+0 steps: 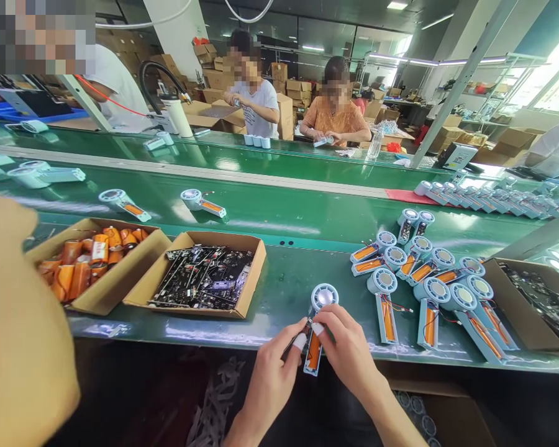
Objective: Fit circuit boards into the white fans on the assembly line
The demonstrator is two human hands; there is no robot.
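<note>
A light-blue handheld fan (325,297) with a round head lies at the bench's front edge, its handle toward me. An orange battery (313,352) sits in the open handle. My left hand (277,367) is closed in a pinch over the handle's left side, on a narrow dark piece that looks like a circuit board (289,349), mostly hidden by the fingers. From the right, my right hand (347,347) pinches a small wire connector (309,321) just below the fan head. White covers are on some fingertips of both hands.
Left stand cardboard trays of orange batteries (100,251) and black circuit boards (205,276). Several open fans (433,290) crowd the right, beside another box of boards (538,304). Behind runs a green conveyor (279,214) carrying fans. Co-workers (338,115) sit beyond; a blurred shape fills the left edge.
</note>
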